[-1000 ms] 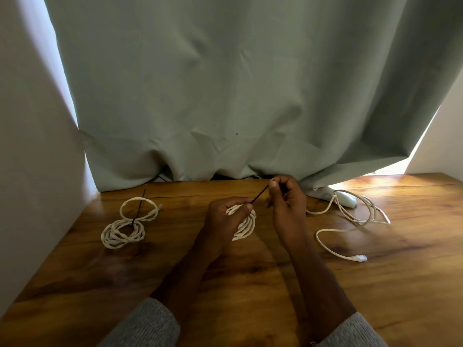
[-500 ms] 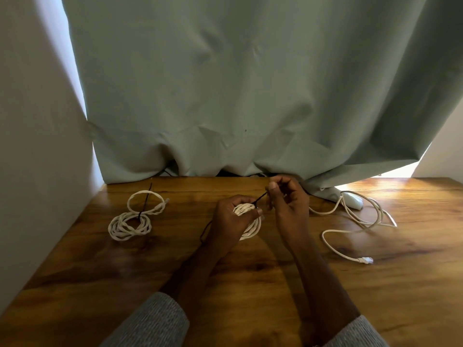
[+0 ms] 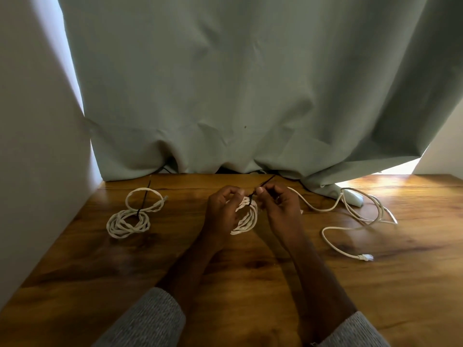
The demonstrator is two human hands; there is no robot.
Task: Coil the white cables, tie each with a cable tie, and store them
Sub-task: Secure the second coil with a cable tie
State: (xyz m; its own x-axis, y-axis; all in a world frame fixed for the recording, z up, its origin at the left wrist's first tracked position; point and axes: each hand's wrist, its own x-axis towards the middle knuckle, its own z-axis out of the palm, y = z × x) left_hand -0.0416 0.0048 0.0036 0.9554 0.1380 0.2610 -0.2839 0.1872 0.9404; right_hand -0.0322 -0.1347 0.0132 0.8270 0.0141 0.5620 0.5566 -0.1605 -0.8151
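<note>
White cable, wound into a coil (image 3: 246,217), is held at the middle of the wooden counter (image 3: 250,271) by the left hand (image 3: 221,211), whose fingers are curled round it. A black tie (image 3: 263,185) at the coil's far edge is pinched by the right hand (image 3: 280,209); its tail is pointed far and right. On the left, a tied coil (image 3: 130,216) is laid flat, well apart. On the right, a loose cable (image 3: 350,221) is spread out, its plug (image 3: 365,257) nearest. A green curtain (image 3: 250,83) is hung behind.
</note>
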